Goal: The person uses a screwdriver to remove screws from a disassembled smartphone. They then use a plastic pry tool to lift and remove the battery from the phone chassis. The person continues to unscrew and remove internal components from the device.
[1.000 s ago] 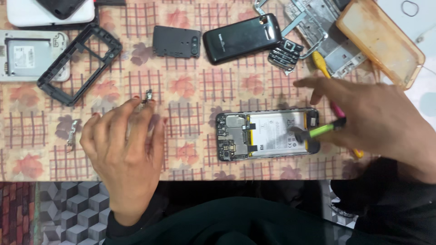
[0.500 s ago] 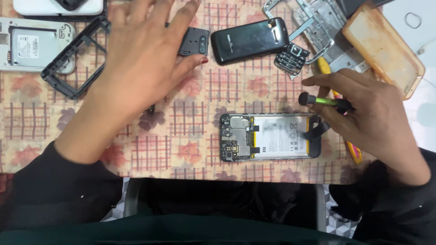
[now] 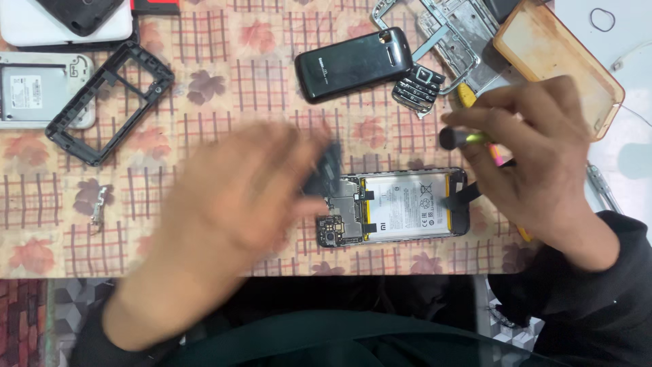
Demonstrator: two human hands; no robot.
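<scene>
An opened smartphone [image 3: 401, 207] lies back-up on the patterned tablecloth, its white battery and circuit board exposed. My left hand [image 3: 238, 204] is motion-blurred just left of it and pinches a small dark plastic cover [image 3: 327, 170] over the phone's upper left corner. My right hand [image 3: 536, 156] hovers over the phone's right end. It grips a thin screwdriver [image 3: 468, 139] with a black cap and a green and pink shaft, tilted leftward. A dark strip [image 3: 468, 194] sticks out under that hand at the phone's right edge.
A black keypad phone [image 3: 353, 64], a loose keypad [image 3: 418, 85] and metal frames [image 3: 448, 30] lie at the back. A black phone frame [image 3: 109, 102] and a white device [image 3: 34, 88] sit at the left. An orange-brown case [image 3: 557, 58] is at the right, and a small metal part [image 3: 98, 207] near the front left.
My left hand went up to the dark cover at the back, took it, and has now swung down to the opened phone. My right hand lifted the screwdriver slightly.
</scene>
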